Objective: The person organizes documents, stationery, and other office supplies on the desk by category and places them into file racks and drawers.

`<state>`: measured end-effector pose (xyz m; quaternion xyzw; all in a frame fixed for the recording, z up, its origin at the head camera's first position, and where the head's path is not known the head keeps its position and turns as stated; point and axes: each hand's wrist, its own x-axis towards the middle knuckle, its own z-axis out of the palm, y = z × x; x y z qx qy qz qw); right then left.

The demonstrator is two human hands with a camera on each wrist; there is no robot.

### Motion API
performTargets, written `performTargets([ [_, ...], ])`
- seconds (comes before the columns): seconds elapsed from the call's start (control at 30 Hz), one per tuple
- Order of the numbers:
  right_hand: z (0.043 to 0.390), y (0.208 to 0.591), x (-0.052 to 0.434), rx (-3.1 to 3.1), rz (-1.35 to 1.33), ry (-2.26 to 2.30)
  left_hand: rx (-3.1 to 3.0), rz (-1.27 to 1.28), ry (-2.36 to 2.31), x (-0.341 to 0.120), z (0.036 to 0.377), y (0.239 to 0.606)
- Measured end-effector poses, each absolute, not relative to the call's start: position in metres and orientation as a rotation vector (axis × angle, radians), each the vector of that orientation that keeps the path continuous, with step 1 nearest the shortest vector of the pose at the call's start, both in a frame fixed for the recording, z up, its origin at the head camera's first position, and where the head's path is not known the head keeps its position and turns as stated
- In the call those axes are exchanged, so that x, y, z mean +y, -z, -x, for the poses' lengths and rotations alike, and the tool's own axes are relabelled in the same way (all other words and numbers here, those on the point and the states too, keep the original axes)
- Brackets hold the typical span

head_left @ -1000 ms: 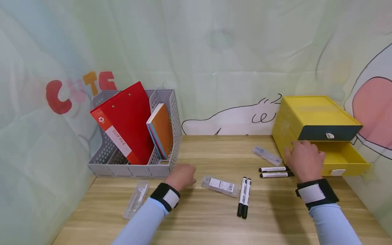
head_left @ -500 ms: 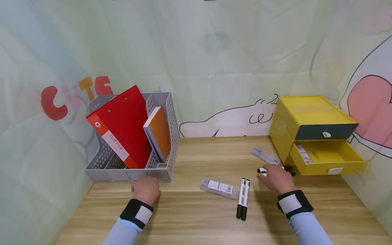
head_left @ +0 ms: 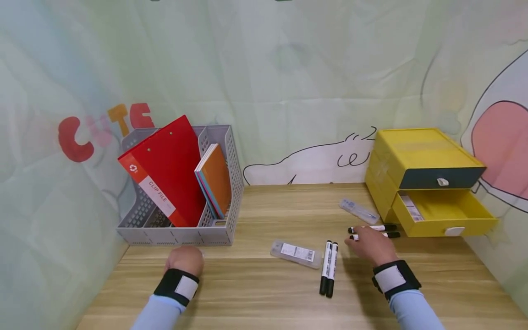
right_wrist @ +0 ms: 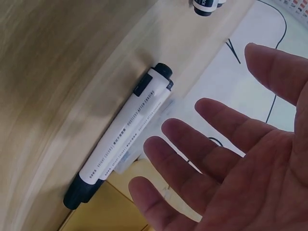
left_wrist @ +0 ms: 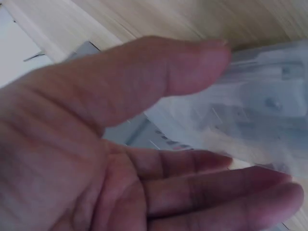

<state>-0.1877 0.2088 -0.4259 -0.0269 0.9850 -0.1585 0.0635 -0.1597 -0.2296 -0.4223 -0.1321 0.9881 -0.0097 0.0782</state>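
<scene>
Right hand (head_left: 371, 245), fingers spread and empty, over two black-capped white markers (head_left: 373, 228) at centre right. Left hand (head_left: 184, 259), lower left, fingers straight, touches a clear plastic case (left_wrist: 250, 115) without gripping it.

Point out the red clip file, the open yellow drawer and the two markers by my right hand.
red clip file (head_left: 169, 169), head view, front cover.
open yellow drawer (head_left: 449, 227), head view, front wall.
two markers (head_left: 373, 228), head view, white barrel.

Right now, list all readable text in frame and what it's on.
"CLIP FILE": white strip on the red folder in the grey file rack.
"CUTE": coloured letters on the wall backdrop; the U is faint.
Recycling-type symbol: red folder's corner, no words legible.
Markers: printed lines too blurred to read.
Clear case: label with barcode, too small.
Label in the open yellow drawer: too small.
</scene>
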Motion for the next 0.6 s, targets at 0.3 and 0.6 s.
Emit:
performTargets([
  [0.3, 0.188, 0.429, 0.203, 2.996, 0.113, 0.492, 3.054, -0.171, 0.171, -0.192, 0.158, 0.422],
  [0.6, 0.182, 0.425, 0.192, 2.999, 0.159, 0.515, 2.989, -0.390, -0.102, -0.138, 0.180, 0.408],
])
